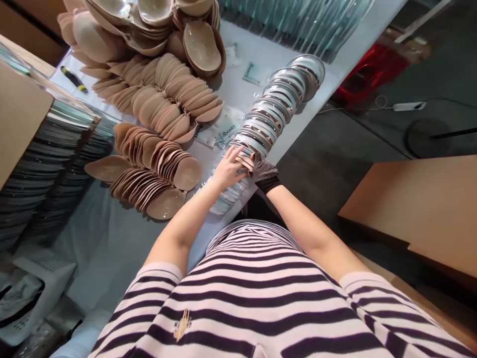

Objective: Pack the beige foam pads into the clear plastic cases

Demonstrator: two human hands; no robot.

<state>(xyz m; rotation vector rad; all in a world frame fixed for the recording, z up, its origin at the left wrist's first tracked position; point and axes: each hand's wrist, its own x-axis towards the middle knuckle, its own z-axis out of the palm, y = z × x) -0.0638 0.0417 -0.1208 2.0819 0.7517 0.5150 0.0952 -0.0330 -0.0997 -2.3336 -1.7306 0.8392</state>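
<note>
A long row of round, clear plastic cases point(263, 119) with shiny rims leans along the table edge. Both of my hands meet at its near part. My left hand point(228, 169) is bare, its fingers curved over a case from the left. On the right side of the same case is my right hand point(264, 171), in a dark dotted glove with bare fingertips, pressing inward. The hands partly hide what lies between them. Left of the row, beige bra cups point(149, 171) are nested in rows, with more beige bra cups point(160, 94) stacked behind.
Small printed sachets point(223, 129) lie between cups and cases. Clear plastic sheets or trays point(294, 25) stand at the table's back. A yellow-black cutter point(73, 79) lies at left. Cardboard boxes point(417, 209) stand at right, a white basket point(40, 283) at lower left, a red object point(372, 74) beyond the edge.
</note>
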